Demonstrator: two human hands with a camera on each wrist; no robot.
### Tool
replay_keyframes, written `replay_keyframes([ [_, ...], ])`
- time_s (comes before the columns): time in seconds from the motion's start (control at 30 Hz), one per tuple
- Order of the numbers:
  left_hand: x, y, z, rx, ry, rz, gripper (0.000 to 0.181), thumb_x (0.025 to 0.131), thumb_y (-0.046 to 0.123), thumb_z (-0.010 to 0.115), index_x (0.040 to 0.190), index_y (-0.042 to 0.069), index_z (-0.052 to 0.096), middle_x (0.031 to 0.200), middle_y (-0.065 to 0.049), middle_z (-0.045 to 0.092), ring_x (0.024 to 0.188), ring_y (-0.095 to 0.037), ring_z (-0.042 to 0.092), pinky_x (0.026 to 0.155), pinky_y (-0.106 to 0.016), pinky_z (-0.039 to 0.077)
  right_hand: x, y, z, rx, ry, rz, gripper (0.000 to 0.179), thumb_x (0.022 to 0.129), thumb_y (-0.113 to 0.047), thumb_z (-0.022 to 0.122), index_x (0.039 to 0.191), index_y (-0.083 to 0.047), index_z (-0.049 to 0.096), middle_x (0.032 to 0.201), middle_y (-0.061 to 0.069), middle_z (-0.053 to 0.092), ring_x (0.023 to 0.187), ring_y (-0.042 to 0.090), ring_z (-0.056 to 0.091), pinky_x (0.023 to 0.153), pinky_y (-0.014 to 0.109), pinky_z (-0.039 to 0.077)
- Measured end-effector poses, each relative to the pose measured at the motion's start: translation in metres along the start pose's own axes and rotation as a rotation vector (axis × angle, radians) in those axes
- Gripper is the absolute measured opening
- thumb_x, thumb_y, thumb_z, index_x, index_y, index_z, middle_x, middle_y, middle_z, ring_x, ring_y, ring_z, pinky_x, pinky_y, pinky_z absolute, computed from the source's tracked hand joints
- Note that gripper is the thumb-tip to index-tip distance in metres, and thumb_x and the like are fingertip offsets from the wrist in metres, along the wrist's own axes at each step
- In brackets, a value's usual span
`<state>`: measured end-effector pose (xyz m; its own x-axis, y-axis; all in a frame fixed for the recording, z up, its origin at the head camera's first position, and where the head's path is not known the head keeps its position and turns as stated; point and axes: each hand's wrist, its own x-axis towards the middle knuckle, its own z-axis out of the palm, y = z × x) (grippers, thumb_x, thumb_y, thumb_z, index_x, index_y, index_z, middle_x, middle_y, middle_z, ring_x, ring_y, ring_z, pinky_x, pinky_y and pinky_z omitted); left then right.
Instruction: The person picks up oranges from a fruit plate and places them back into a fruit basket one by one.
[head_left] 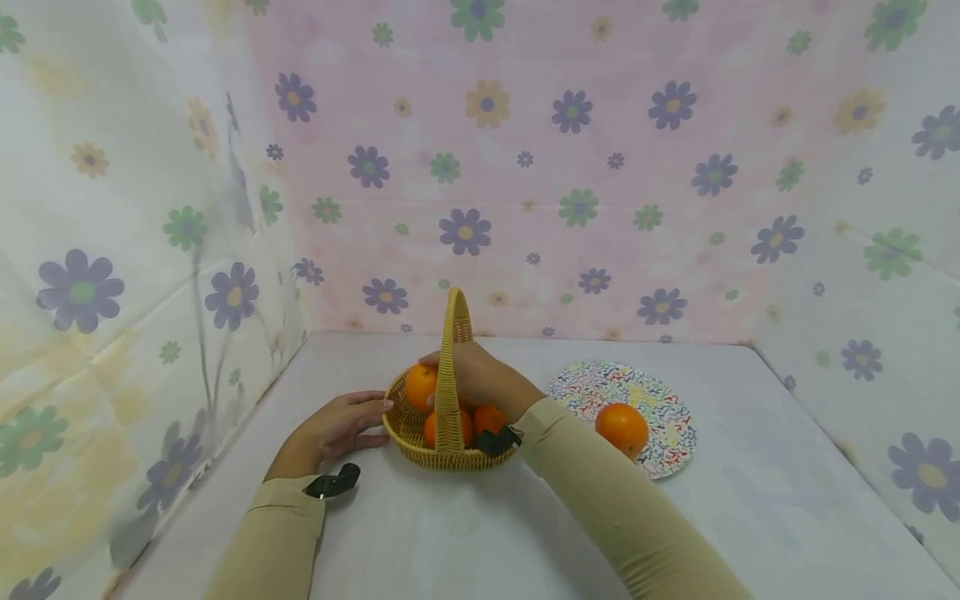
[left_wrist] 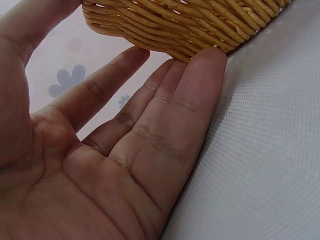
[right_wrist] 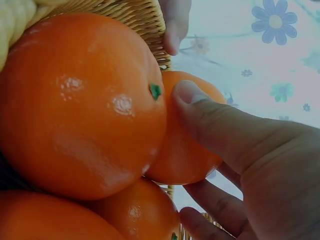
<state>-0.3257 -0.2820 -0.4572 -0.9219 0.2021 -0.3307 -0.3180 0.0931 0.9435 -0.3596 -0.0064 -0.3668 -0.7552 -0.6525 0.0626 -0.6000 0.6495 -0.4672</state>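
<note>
A yellow wicker basket (head_left: pixel 420 457) with a tall arched handle stands at the table's middle, with several oranges in it. My right hand (head_left: pixel 483 379) reaches in past the handle and grips an orange (head_left: pixel 422 387) at the basket's left side. In the right wrist view, the thumb presses that orange (right_wrist: pixel 182 150) and the fingers lie on its other side. A larger-looking orange (right_wrist: pixel 85 105) with a green stem spot sits nearer the camera. My left hand (head_left: pixel 341 429) touches the basket's left side with extended fingertips (left_wrist: pixel 205 70).
Right of the basket lies a round mat (head_left: pixel 581 383) speckled in many colours, bearing one orange (head_left: pixel 621 429). The white table (head_left: pixel 420 533) is enclosed by flower-patterned cloth (head_left: pixel 525 192) at the back and sides.
</note>
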Motion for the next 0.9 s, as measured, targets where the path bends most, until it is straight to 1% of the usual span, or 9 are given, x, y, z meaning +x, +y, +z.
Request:
replay_keyframes([
  [0.07,0.000,0.001,0.000,-0.001,0.001,0.001,0.074,0.099,0.033,0.072,0.156,0.002,0.037,0.158,-0.020,0.046,0.125,-0.022,0.064,0.100,-0.045,0.059,0.000,0.000,0.002,0.017,-0.008,0.024,0.073,0.081,-0.047,0.087,0.147,-0.030,0.060,0.137,-0.005,0.067,0.114,0.015,0.061,0.097,0.032,0.057],
  [0.13,-0.001,0.002,0.001,0.001,0.001,0.004,0.075,0.099,0.033,0.072,0.156,0.001,0.037,0.158,-0.020,0.046,0.126,-0.023,0.063,0.100,-0.045,0.059,0.000,0.001,0.004,0.017,-0.007,0.014,0.072,0.082,-0.047,0.087,0.146,-0.029,0.060,0.137,-0.006,0.067,0.116,0.015,0.061,0.098,0.032,0.056],
  [0.27,-0.001,0.002,0.001,0.005,-0.002,0.007,0.077,0.097,0.034,0.074,0.157,0.002,0.037,0.158,-0.020,0.045,0.130,-0.025,0.061,0.100,-0.044,0.059,-0.001,-0.001,0.006,0.046,-0.003,0.023,0.069,0.082,-0.045,0.087,0.145,-0.028,0.062,0.135,-0.007,0.068,0.115,0.014,0.061,0.100,0.032,0.056],
  [0.33,-0.001,0.001,0.001,0.007,-0.003,0.007,0.078,0.097,0.035,0.074,0.157,0.002,0.037,0.159,-0.019,0.045,0.131,-0.026,0.060,0.101,-0.044,0.059,-0.003,-0.002,0.008,0.078,-0.002,0.036,0.068,0.083,-0.043,0.087,0.145,-0.027,0.062,0.136,-0.006,0.067,0.115,0.014,0.060,0.102,0.033,0.055],
  [0.47,-0.001,0.000,0.000,0.006,-0.001,0.006,0.078,0.097,0.035,0.075,0.157,0.003,0.038,0.158,-0.019,0.046,0.131,-0.026,0.060,0.100,-0.045,0.059,-0.006,-0.004,0.012,0.177,-0.005,0.071,0.066,0.085,-0.037,0.086,0.145,-0.024,0.062,0.136,-0.003,0.066,0.115,0.016,0.059,0.104,0.035,0.055],
  [0.57,-0.001,-0.001,0.000,-0.002,-0.006,0.010,0.077,0.097,0.034,0.075,0.156,0.002,0.038,0.158,-0.019,0.046,0.130,-0.026,0.061,0.100,-0.045,0.059,-0.007,-0.005,0.015,0.177,-0.008,0.072,0.063,0.087,-0.035,0.085,0.145,-0.024,0.062,0.136,-0.002,0.065,0.117,0.018,0.058,0.105,0.037,0.054],
  [0.67,-0.001,-0.001,0.001,-0.008,-0.007,0.011,0.076,0.097,0.033,0.074,0.156,0.002,0.038,0.158,-0.019,0.046,0.128,-0.025,0.062,0.100,-0.046,0.059,-0.006,-0.004,0.018,0.122,-0.007,0.054,0.058,0.090,-0.033,0.082,0.144,-0.024,0.063,0.138,-0.002,0.065,0.122,0.018,0.056,0.109,0.037,0.052],
  [0.77,-0.001,-0.001,0.001,-0.009,-0.003,0.012,0.076,0.097,0.033,0.074,0.156,0.002,0.038,0.158,-0.019,0.046,0.127,-0.024,0.063,0.100,-0.046,0.060,-0.005,-0.004,0.019,0.111,-0.008,0.039,0.053,0.092,-0.030,0.081,0.142,-0.023,0.065,0.141,-0.002,0.064,0.128,0.020,0.054,0.113,0.038,0.049],
  [0.9,-0.001,-0.001,0.000,-0.007,-0.004,0.011,0.076,0.097,0.033,0.075,0.156,0.002,0.038,0.158,-0.019,0.046,0.128,-0.024,0.062,0.100,-0.045,0.059,-0.004,-0.003,0.019,0.112,-0.013,0.034,0.051,0.092,-0.030,0.080,0.140,-0.022,0.066,0.140,-0.001,0.065,0.127,0.020,0.055,0.112,0.038,0.050],
])
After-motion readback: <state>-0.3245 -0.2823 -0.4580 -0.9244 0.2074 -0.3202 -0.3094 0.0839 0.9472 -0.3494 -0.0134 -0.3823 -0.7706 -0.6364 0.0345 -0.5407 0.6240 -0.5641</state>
